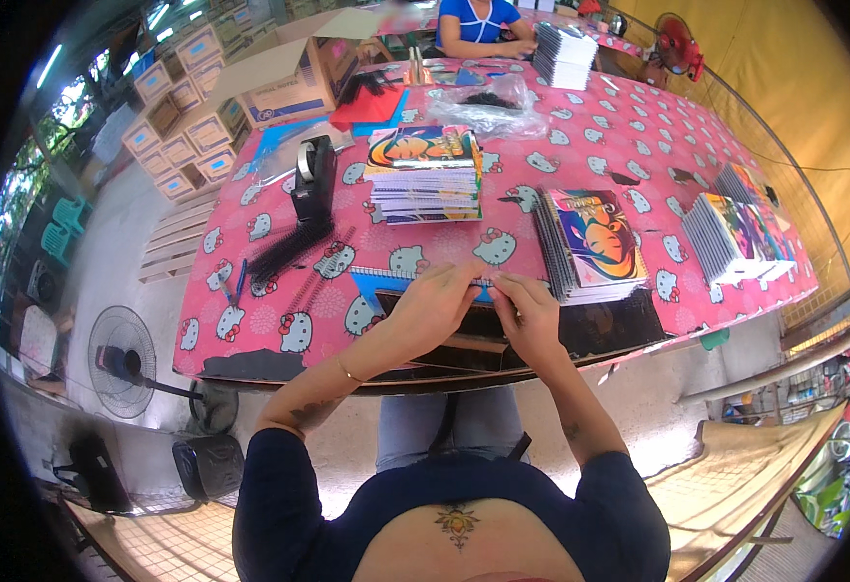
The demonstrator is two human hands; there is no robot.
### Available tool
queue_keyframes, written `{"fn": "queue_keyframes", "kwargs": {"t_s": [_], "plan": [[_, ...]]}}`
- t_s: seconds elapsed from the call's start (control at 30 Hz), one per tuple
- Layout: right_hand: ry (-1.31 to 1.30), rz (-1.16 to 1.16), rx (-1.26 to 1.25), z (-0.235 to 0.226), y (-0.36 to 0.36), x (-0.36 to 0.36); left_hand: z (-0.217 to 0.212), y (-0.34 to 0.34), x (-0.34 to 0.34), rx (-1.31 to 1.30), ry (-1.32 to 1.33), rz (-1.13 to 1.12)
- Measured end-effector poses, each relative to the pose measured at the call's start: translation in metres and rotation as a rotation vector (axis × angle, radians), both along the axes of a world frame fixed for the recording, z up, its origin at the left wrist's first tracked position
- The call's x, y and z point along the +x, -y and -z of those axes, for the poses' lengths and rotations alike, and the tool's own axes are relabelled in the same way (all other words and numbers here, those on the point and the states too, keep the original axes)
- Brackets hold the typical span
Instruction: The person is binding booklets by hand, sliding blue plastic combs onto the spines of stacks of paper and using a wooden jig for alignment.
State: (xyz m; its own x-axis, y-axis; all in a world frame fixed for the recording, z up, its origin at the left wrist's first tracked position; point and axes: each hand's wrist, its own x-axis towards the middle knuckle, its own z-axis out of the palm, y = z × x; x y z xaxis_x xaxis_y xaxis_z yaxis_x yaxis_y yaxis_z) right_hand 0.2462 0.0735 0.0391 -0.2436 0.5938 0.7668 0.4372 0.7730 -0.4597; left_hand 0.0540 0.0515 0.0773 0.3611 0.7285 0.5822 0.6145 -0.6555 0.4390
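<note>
My left hand [432,303] and my right hand [526,312] meet at the table's near edge, fingers pinched along the bound edge of a blue notebook [375,283]. Most of the notebook lies under my hands and forearm. A spiral binding runs along its far edge; whatever small part sits at my fingertips is too small to make out. Close to my right hand stands a stack of spiral notebooks [595,242] with colourful covers. Beyond my hands is another notebook stack [425,179]. Black binding coils [291,250] lie in a pile to the left.
A black tape dispenser [314,182] stands behind the coils, with a blue-handled tool [241,281] nearby. More notebooks [735,241] are at the right. Farther back are a plastic bag [488,107], a cardboard box [289,87], white stacks [565,56] and a seated person [483,29].
</note>
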Motion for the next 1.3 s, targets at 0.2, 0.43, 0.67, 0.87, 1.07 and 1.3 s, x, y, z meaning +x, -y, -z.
{"fn": "queue_keyframes", "kwargs": {"t_s": [0.2, 0.43, 0.67, 0.87, 1.07, 1.3], "plan": [[-0.094, -0.199, -0.277, -0.003, -0.005, 0.011, -0.014, -0.005, -0.004, -0.006, 0.049, 0.106], [-0.341, 0.038, -0.251, -0.061, 0.001, 0.062, -0.09, -0.005, -0.037, 0.403, 0.394, -0.157], [0.544, 0.271, 0.026, -0.04, -0.043, 0.159, -0.032, -0.048, -0.068, 0.18, 0.224, -0.164], [0.565, 0.316, -0.008, -0.002, -0.046, 0.165, -0.008, -0.084, -0.075, 0.033, 0.184, -0.193], [0.529, 0.458, -0.001, -0.003, -0.051, 0.155, -0.012, -0.168, -0.088, 0.386, -0.085, -0.252], [0.23, 0.705, -0.307, 0.017, -0.07, 0.175, 0.025, -0.199, -0.102, 0.302, -0.404, -0.299]]}}
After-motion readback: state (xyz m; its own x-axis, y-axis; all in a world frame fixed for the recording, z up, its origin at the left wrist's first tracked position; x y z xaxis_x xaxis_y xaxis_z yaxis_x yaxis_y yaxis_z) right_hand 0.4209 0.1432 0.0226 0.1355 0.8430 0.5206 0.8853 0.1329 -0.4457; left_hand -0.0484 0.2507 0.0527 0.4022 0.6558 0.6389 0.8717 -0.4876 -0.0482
